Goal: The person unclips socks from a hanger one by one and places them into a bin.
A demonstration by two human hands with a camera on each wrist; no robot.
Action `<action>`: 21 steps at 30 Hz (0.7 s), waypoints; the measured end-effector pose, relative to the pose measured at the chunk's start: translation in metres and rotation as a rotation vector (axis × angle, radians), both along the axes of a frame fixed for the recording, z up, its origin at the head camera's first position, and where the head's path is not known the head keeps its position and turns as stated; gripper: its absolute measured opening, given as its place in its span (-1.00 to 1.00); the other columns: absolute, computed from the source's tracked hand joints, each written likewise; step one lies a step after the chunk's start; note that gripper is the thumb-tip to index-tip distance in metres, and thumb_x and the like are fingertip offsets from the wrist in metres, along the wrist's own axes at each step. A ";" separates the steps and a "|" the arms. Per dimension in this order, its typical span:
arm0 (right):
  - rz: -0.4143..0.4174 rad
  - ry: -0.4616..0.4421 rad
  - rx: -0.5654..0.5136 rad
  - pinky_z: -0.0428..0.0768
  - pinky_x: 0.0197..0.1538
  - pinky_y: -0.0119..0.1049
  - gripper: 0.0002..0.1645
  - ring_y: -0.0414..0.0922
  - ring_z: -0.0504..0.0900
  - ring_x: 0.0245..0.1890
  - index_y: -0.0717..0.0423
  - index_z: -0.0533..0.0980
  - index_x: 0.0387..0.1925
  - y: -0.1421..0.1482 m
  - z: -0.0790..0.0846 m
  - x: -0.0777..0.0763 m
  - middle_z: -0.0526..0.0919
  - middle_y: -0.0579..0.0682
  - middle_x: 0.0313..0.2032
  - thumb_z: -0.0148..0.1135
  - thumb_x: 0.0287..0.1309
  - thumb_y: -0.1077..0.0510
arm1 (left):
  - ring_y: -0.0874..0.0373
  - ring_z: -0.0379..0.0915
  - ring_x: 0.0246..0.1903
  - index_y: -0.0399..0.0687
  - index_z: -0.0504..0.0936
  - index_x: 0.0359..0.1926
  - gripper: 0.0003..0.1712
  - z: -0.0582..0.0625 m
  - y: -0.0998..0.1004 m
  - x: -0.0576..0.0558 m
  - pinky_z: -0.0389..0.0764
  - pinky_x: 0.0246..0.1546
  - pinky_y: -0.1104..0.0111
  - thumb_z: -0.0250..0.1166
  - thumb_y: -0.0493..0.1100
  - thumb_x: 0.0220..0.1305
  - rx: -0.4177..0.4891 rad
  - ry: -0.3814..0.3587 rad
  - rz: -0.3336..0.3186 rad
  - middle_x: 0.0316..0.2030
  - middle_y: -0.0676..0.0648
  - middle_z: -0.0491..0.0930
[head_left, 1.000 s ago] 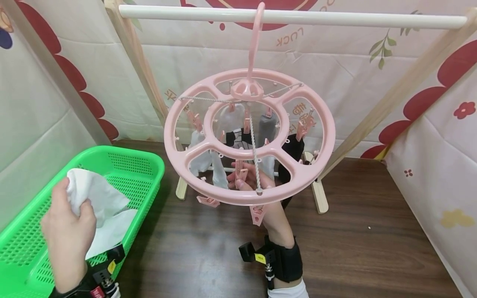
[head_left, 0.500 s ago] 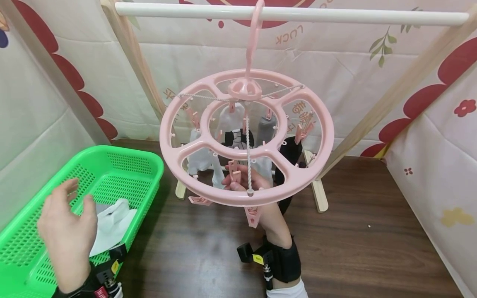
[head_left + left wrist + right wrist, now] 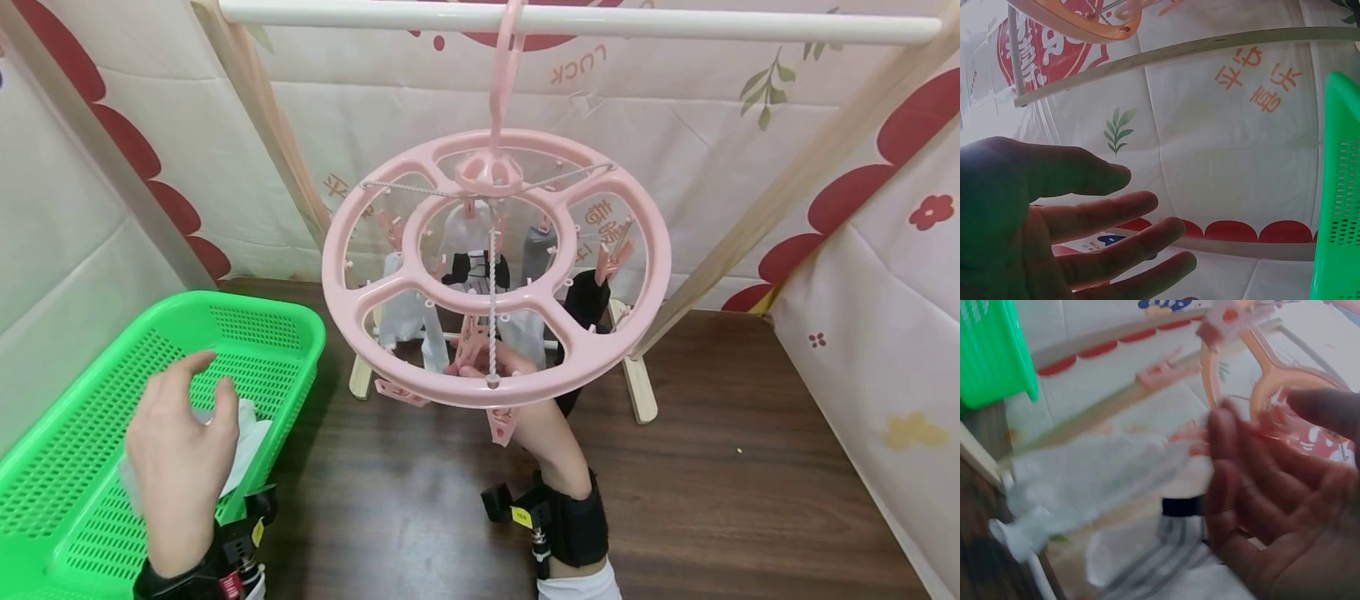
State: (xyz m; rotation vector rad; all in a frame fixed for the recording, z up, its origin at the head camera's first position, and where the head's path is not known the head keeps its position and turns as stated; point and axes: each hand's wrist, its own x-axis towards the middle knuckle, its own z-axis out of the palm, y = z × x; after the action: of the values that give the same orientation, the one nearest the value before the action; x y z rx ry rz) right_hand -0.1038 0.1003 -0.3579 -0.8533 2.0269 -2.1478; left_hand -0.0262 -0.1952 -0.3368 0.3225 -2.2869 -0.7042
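Several socks hang from a round pink clip hanger [image 3: 334,275], among them a black sock [image 3: 587,298], a grey sock [image 3: 536,250] and a striped sock [image 3: 1179,540] with a black band. Through the front opening of the ring, my right hand [image 3: 513,358] is seen pinching a pink clothes peg [image 3: 471,337] from below. The right wrist view is blurred, with the fingers curled near pink plastic. My left hand [image 3: 183,442] hovers over the green basket [image 3: 303,375], fingers spread and holding nothing. Behind it, white cloth [image 3: 249,442] lies in the basket, partly hidden.
The hanger's hook goes over a white rod [image 3: 675,25] on a wooden stand [image 3: 262,125]. Other pink pegs, such as the front peg [image 3: 501,423], dangle under the ring. A patterned sheet [image 3: 705,208] backs the brown tabletop [image 3: 720,500].
My left hand let go of the white cloth into the basket, then moved right with its fingers apart. My right hand stays at the peg, which has tilted slightly.
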 end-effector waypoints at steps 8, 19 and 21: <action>-0.099 0.150 0.476 0.42 0.07 -0.12 -0.37 -0.12 0.51 0.01 0.21 0.29 0.35 0.041 0.021 0.021 0.60 0.04 -0.02 0.15 0.26 0.33 | -0.33 0.43 -0.25 -0.37 0.58 0.02 -0.68 -0.005 0.004 -0.004 0.31 -0.42 -0.08 0.21 -0.35 0.25 -0.017 0.001 -0.041 -0.08 -0.43 0.55; -0.202 0.195 0.408 0.54 -0.07 -0.39 -0.57 -0.13 0.60 -0.11 0.11 0.49 0.10 0.085 0.047 0.050 0.64 -0.04 -0.12 0.17 0.21 0.43 | -0.33 0.45 -0.28 -0.38 0.60 -0.03 -0.72 -0.007 0.009 -0.008 0.30 -0.46 -0.07 0.21 -0.35 0.24 -0.037 0.037 -0.073 -0.14 -0.41 0.58; -0.255 0.216 0.408 0.51 -0.04 -0.43 -0.52 -0.13 0.59 -0.10 0.08 0.50 0.12 0.091 0.049 0.055 0.66 -0.02 -0.14 0.17 0.19 0.46 | -0.33 0.45 -0.34 -0.37 0.60 -0.04 -0.72 -0.008 0.010 -0.009 0.29 -0.51 -0.05 0.21 -0.35 0.24 -0.044 0.034 -0.074 -0.14 -0.41 0.59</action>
State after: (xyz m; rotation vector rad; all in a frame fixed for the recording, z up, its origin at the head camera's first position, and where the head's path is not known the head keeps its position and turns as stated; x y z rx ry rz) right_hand -0.0491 0.1913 -0.3092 -0.8301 2.6826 -1.6972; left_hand -0.0354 -0.1853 -0.3443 0.2041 -2.2885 -0.6900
